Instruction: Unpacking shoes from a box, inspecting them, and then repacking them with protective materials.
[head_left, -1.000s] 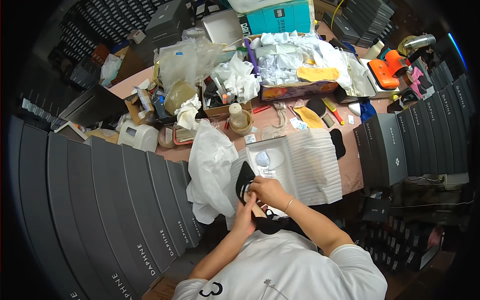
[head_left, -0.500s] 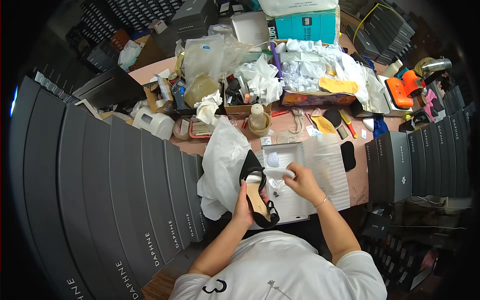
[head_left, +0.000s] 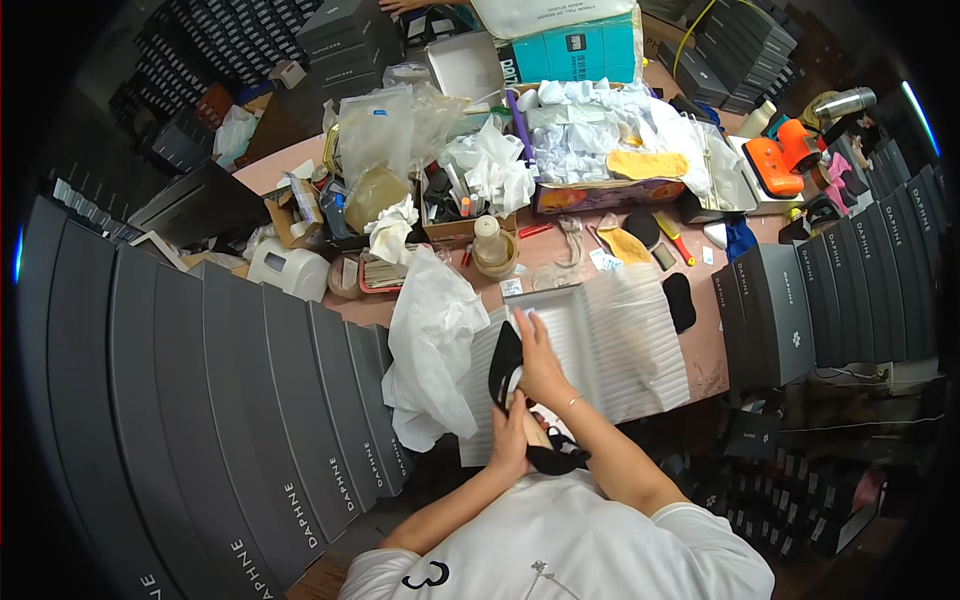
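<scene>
A black shoe (head_left: 507,355) with a pale insole and an ankle strap is held toe away from me, above the table's near edge. My left hand (head_left: 509,442) is closed around its middle from the left. Over the front part lies my right hand (head_left: 542,372), its fingers stretched out along the toe's right side and its thumb hidden. A sliver of a white insert (head_left: 515,380) shows at the shoe's opening beside that hand. Beneath the hands is an open shoe box (head_left: 572,325) with a white inside, partly covered by my arms.
White tissue paper (head_left: 430,345) lies left of the box, ribbed foam wrap (head_left: 635,345) to its right. Grey shoe boxes (head_left: 235,400) line the left side; more boxes (head_left: 770,315) stand right. A carton of paper stuffing (head_left: 600,190) and a bottle (head_left: 490,245) stand behind.
My right hand has brought the white insert from beside the shoe onto its front part, where the insert is now mostly hidden. The shoe has tilted, and the head view has shifted.
</scene>
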